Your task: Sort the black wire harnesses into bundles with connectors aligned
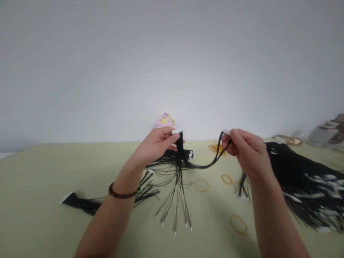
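Wall (172,64), pale grey, standing behind the full width of the scene.

Tabletop (53,172), pale yellow-green; far edge runs along the wall, left edge slants nearward from the far left corner. Open room lies widest at left and near centre; the right side is crowded.

Pile of black harnesses (303,179), right, beside the right forearm, with white ends towards the near right.

Wire harness (180,145), black, held up over mid-table between the hands. Main bundle: long axis near upright, connector end up, thin loose wires fanning down and nearward to pale tips. Side branch: sags rightward, then climbs to the right hand.

Left hand (158,143): thumb and fingers clamped on the harness's upper end, at a white connector.

Right hand (248,147): thumb and fingers pinched together on the branch's white-tipped end.

Left bundle (83,204), black, lying left, white end pointing far left, partly behind the left forearm.

Grey container (324,133), far right, blurred.

Pink object (163,122), by the wall beyond the left hand, partly hidden.

Band heap (218,148), yellow, far, just left of the right hand.

Bracelet (122,195), dark beads, left wrist.

Loose band (238,225), yellow, near right.
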Demonstrator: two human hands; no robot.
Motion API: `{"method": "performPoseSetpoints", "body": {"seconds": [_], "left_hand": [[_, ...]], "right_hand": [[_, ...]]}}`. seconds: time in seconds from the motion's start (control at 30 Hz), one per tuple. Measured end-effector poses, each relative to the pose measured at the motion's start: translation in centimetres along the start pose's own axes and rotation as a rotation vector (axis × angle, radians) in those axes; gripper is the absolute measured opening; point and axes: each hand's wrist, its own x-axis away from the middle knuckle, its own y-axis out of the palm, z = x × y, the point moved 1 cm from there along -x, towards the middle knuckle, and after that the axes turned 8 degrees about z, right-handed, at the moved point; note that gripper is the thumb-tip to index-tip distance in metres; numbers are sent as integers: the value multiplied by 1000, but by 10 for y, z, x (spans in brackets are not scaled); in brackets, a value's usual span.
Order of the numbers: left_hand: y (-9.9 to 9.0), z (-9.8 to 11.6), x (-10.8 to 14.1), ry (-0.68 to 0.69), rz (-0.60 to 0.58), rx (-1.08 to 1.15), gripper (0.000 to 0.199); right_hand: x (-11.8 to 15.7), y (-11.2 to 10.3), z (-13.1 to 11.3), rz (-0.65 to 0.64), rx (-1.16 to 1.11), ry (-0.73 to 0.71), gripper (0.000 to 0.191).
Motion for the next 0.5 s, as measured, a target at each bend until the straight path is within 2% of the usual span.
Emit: {"method": "performPoseSetpoints", "body": {"seconds": [0.13, 0.23, 0.33, 0.5], "left_hand": [[15, 2, 7, -179, -251, 205, 18], [23, 6, 11, -247, -363, 302, 17], [24, 9, 14, -245, -333, 315, 16], [23, 11, 15, -215, -262, 239, 17]], "right_hand": [[4, 22, 8, -179, 8, 55, 41], [9, 38, 14, -289, 59, 52, 42], [11, 46, 17, -273, 49, 64, 40], [14, 44, 15, -258, -90, 55, 39]]}}
